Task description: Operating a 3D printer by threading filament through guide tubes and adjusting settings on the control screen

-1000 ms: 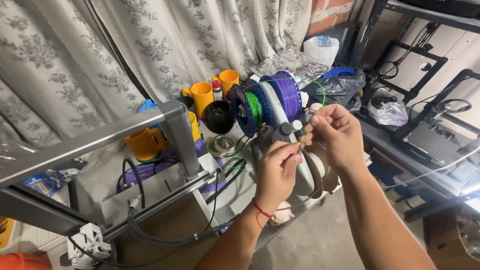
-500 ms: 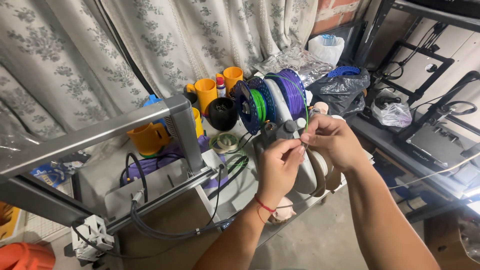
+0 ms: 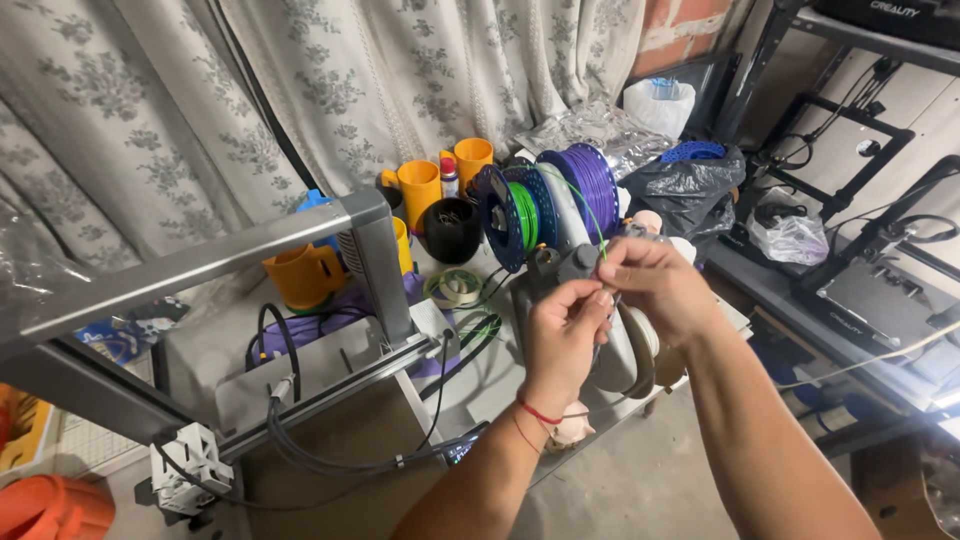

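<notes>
— What do you see nearest to us?

— Two bare hands, close together. The left hand [image 3: 562,335], with a thin red thread around its wrist, has its grip pinched shut on a thin green filament [image 3: 590,215]. The right hand [image 3: 655,285] is just beside it, fingertips meeting the left ones, and its grip is also closed on the same strand.

— Where does the filament go?

— It rises in a smooth curve from the fingers up to the spools. I count three: a blue spool with green filament [image 3: 510,215], a white one behind it, and a purple spool [image 3: 590,180] at the end. All are round and stand on edge, side by side.

— And to the left?

— A grey metal printer frame [image 3: 375,265], square in section, with black cables [image 3: 300,450] hanging below it. On the worktop [image 3: 200,345] lies one flat roll of tape [image 3: 452,288].

— Farther back?

— Three orange plastic cups [image 3: 420,190] I can count, one black round pot [image 3: 452,228], and a crumpled black bag [image 3: 680,190]. Behind everything hangs a soft flowered curtain [image 3: 400,70].
</notes>
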